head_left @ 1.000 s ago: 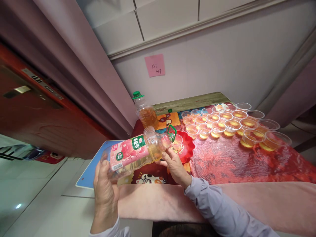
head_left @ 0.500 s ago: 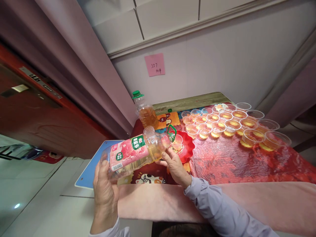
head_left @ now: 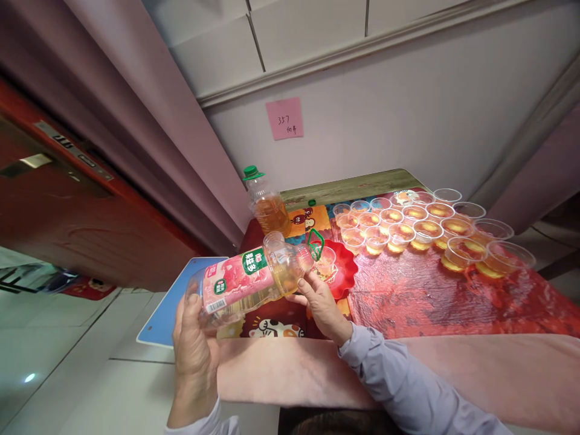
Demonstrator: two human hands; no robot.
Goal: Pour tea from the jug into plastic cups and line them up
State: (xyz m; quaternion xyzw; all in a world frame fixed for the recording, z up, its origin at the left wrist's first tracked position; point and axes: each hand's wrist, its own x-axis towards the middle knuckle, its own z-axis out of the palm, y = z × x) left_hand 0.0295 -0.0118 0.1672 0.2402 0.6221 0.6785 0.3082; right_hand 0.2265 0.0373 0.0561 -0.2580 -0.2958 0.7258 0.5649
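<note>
A large clear bottle of peach-coloured juice with a pink and green label lies tilted in my hands, its neck pointing right and slightly up in the picture. My left hand is wrapped round its base. My right hand grips it from below near the neck, the fingertips partly hidden. A green ring handle hangs at the neck. Just beyond the mouth, a clear plastic cup stands in a red scalloped dish. Another clear cup shows partly behind the bottle.
Several clear cups of yellow juice stand in rows at the right on the red table cover. A second juice bottle with a green cap stands at the back left. A loose green cap lies near the back edge.
</note>
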